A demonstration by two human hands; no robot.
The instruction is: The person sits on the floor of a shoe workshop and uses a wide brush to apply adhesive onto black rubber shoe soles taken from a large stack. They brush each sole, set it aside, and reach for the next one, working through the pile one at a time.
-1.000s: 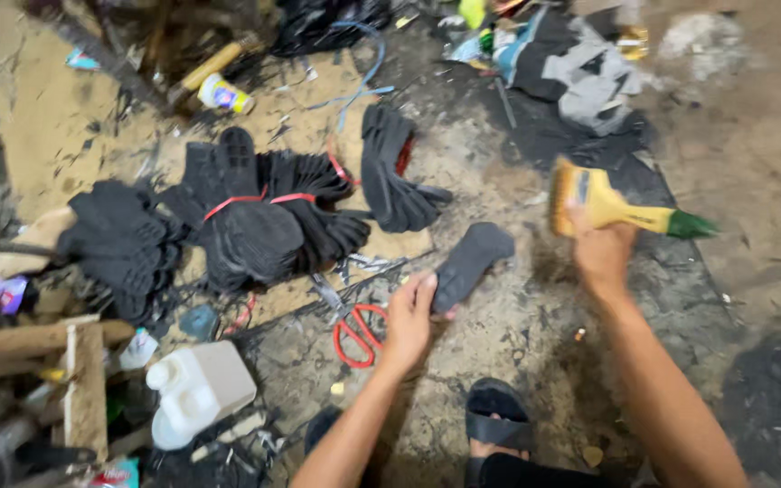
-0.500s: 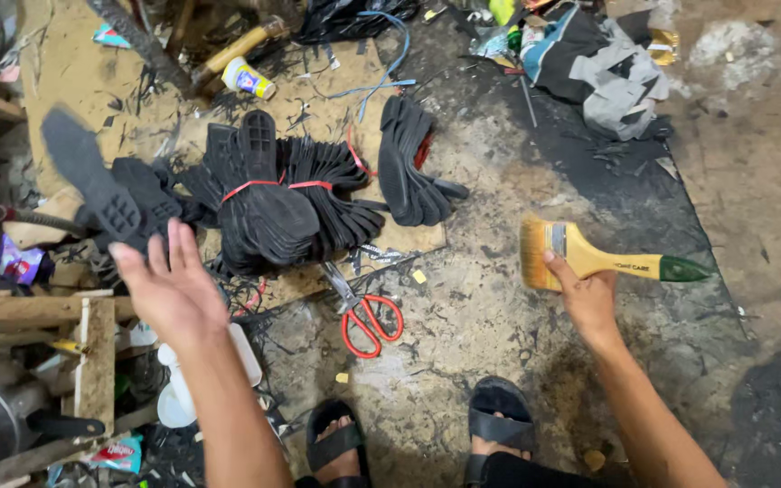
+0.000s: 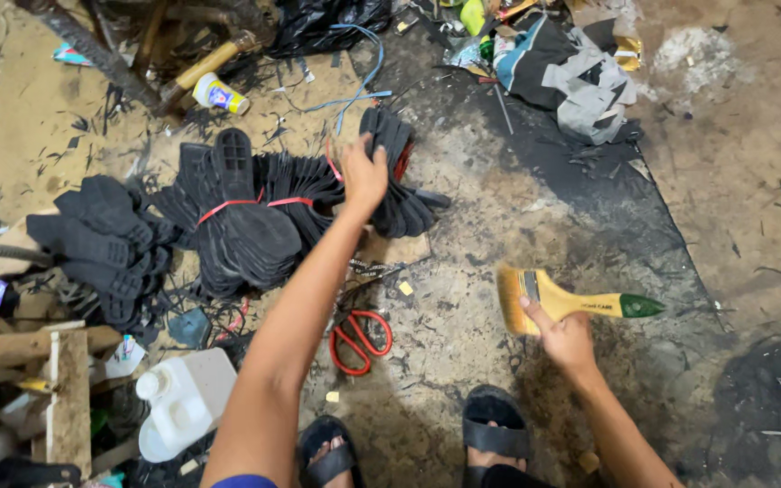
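My left hand (image 3: 365, 176) grips the sole stack (image 3: 399, 172) at its edge; my right hand (image 3: 564, 339) holds the brush (image 3: 562, 300) over open floor (image 3: 725, 226).

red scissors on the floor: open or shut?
Open. The scissors lie flat on the floor with the two red handle loops spread apart; the blades run up toward the left forearm, and whether their tips are parted is hard to see.

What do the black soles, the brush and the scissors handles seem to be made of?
Black soles: probably rubber, matte with moulded tread. Brush: pale wooden handle with green-painted tip, tan bristles. Scissors: handles look like glossy red plastic.
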